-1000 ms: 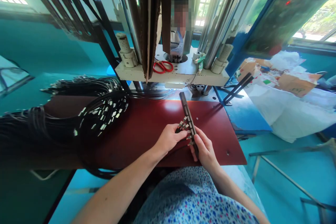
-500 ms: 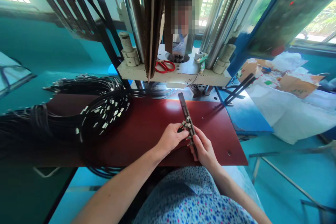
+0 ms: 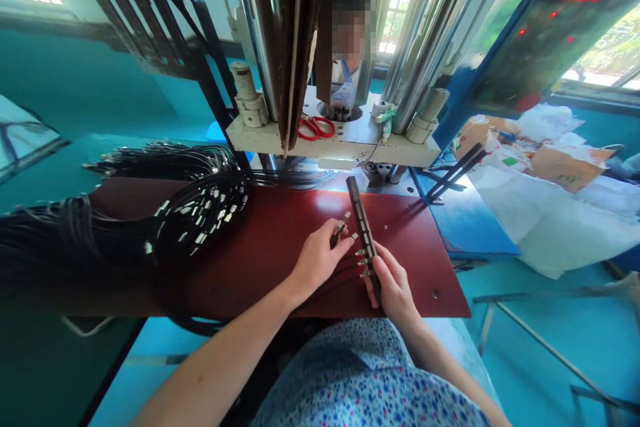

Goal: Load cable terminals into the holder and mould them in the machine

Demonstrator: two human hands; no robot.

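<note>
My right hand (image 3: 393,280) grips the lower end of a long dark slotted bar (image 3: 361,217), tilted over the table with its far end pointing at the machine. Several cables with small metal plugs (image 3: 364,262) sit in the bar's lower slots, their black leads trailing left. Just left of the bar, my left hand (image 3: 323,250) is closed on cable ends (image 3: 345,219), their silvery plugs sticking out past the fingers. A gap separates these plugs from the bar. Exactly how many cables the left hand holds is hard to make out.
Black cable bundles (image 3: 200,207) with pale ends lie on the left of the red-brown table (image 3: 280,227). Behind stands a press (image 3: 310,140) with steel columns and red scissors (image 3: 316,127) on its ledge. A control box (image 3: 545,33) hangs at right, above bags and cardboard (image 3: 570,167).
My left hand has drawn away from the bar to the left, with cable ends in it. The bar's middle slots now show uncovered. My right hand has stayed on the bar.
</note>
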